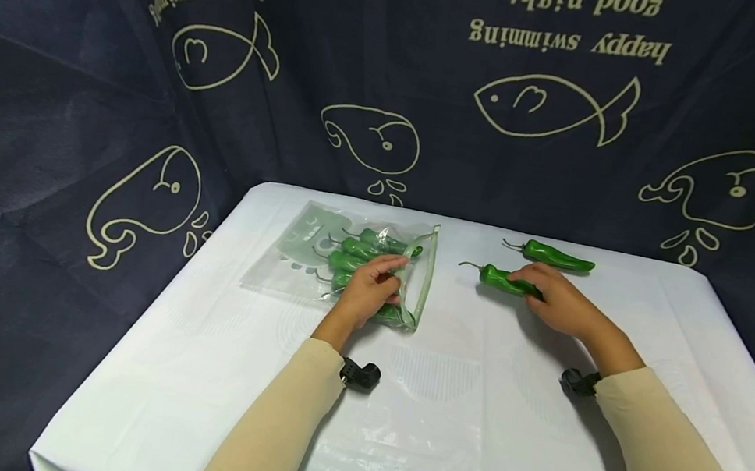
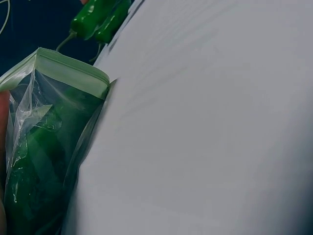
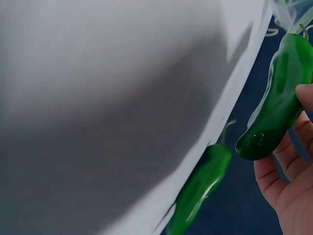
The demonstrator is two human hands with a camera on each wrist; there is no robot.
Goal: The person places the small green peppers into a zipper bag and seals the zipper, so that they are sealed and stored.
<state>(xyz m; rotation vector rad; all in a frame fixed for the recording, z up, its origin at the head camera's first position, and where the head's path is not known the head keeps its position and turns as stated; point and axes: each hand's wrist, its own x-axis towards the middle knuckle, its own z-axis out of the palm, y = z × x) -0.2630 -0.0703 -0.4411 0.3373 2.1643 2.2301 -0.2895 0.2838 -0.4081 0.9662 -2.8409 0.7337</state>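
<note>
In the head view, your right hand point(image 1: 557, 298) pinches the held pepper point(image 1: 498, 280) between thumb and fingers, right of the bag point(image 1: 306, 238) and apart from it. The pepper's long axis runs roughly along the far edge of the bench point(image 1: 465, 443), its stem pointing left, at the bag's mouth. The bag lies towards the far left corner; your left hand point(image 1: 369, 289) is nearer it, fingers bent at the mouth and seemingly pinching its film. The loose pepper point(image 1: 558, 258) lies beyond the held one, near the far edge, stem left too. Count one bag, one held pepper, one loose and at least four bagged peppers point(image 1: 344, 261); your hand hides the exact number.

In the left wrist view, the bag's strip point(image 2: 73, 76) rises to a peak, with a sliver of your hand beside it.

In the right wrist view, your thumb and fingers grip opposite sides of the held pepper.
</note>
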